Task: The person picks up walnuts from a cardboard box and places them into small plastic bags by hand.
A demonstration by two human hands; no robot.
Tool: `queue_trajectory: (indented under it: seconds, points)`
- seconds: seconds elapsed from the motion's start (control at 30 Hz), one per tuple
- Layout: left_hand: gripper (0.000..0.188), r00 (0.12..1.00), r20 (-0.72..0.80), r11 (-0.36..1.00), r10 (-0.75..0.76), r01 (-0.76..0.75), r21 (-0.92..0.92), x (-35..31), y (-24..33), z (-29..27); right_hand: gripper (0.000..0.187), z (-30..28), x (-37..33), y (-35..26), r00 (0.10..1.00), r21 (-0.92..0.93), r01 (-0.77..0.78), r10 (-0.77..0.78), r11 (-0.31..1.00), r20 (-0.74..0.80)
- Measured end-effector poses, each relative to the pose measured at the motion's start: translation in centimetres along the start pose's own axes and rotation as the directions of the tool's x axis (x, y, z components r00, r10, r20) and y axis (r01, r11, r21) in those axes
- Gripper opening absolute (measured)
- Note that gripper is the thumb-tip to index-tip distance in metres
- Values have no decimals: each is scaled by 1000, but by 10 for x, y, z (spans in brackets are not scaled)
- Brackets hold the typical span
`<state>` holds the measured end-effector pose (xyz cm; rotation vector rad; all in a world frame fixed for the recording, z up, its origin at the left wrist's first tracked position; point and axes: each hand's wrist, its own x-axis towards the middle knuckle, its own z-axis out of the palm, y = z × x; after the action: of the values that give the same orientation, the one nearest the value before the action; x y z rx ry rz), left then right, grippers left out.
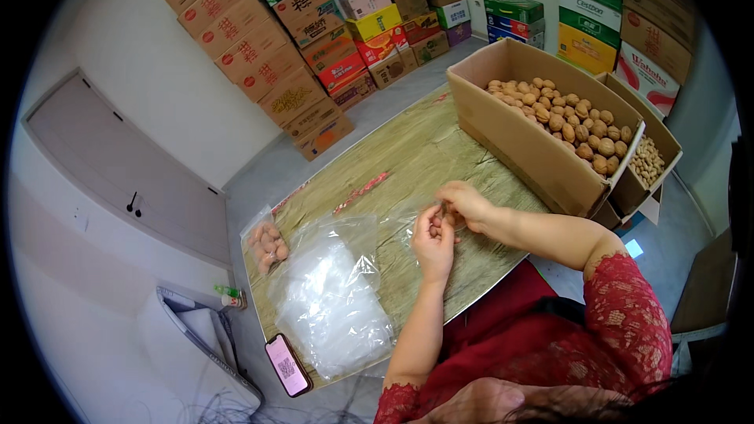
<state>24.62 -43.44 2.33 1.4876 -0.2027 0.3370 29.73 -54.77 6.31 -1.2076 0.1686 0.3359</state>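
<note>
Red top's [542, 349] sitting closest, left hand [433, 247] + right hand [469, 208] pinching a bag [402, 222] (keeping it taut probably helps)

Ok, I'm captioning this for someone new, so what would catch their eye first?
Probably the big open carton heaped with walnuts, at the table's far right. Next, the shiny stack of clear bags at the near left, with a phone beside it. Then the left hand and right hand, close together over the table between stack and carton.
</note>
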Motion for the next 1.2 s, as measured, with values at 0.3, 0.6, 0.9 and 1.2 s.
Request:
queue_trajectory:
  seconds: [0.3,0.6,0.9,1.2]
  points:
    - [16,958,-94,873,273,-205,442,5,15,-11,29,-33,-98,-151,586,-765,578,-507,-286,632]
    - [15,947,36,761,321,-280,586,5,16,-14,84,-168,-25,-197,998,-955,0,-67,-297,21]
    - [11,980,18,848,198,-180,498,4,12,-15,76,-182,-7,-165,996,-965,-62,-78,-254,-44]
    - [18,980,-18,857,197,-163,488,6,8,-16,35,-185,-6,-154,942,-987,17,-329,-158,69]
